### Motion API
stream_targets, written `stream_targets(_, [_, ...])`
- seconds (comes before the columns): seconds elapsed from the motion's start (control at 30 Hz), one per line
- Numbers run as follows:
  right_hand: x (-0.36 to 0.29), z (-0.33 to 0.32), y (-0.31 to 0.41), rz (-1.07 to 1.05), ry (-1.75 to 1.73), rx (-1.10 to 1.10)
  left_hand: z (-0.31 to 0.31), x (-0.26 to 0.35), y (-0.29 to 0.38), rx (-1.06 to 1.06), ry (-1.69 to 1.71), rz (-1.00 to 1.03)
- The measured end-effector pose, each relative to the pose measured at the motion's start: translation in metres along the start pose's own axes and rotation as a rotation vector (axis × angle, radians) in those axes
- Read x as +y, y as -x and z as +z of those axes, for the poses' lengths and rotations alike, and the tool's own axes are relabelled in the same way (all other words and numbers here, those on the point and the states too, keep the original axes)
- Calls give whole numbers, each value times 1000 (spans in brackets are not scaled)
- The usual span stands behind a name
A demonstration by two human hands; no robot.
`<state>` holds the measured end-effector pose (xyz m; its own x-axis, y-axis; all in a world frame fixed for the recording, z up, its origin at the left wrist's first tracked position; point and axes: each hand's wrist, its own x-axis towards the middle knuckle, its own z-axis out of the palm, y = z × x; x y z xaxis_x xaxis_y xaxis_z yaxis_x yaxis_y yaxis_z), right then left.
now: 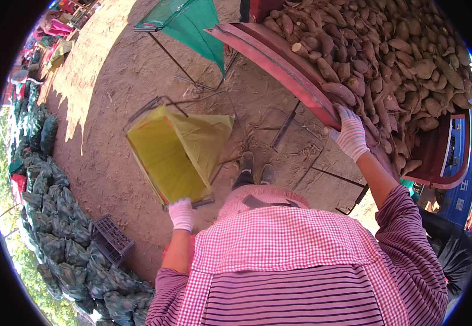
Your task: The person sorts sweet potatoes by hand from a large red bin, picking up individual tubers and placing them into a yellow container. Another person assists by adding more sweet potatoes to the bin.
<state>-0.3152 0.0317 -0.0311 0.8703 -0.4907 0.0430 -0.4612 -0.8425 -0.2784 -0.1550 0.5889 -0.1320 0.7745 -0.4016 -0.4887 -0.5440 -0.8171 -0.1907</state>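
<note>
My left hand (pixel 182 215), in a white striped glove, grips the near corner of a yellow mesh bag (pixel 160 159). The bag's mouth is spread on a metal frame stand (pixel 144 110), and I see no produce in it. My right hand (pixel 351 132), gloved the same way, holds the rim of a red cargo bed (pixel 276 67), its thumb on the outer side. Just beyond its fingers lies a large heap of sweet potatoes (pixel 382 53), several of them close to the rim.
A green mesh bag (pixel 195 32) hangs on another stand ahead. Bare metal frames (pixel 338 175) stand on the dirt ground by my feet. To the left are a plastic crate (pixel 111 240) and a long row of filled green mesh sacks (pixel 73 248). A blue vehicle (pixel 460 191) is at right.
</note>
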Motion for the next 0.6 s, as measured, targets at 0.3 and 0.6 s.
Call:
stream_targets(0.3, [-8, -20, -3, -35, -137, 18, -20, 35, 37, -377, 437, -405])
stream_targets(0.6, [-2, -4, 7, 16, -82, 50, -37, 13, -42, -388, 479, -333])
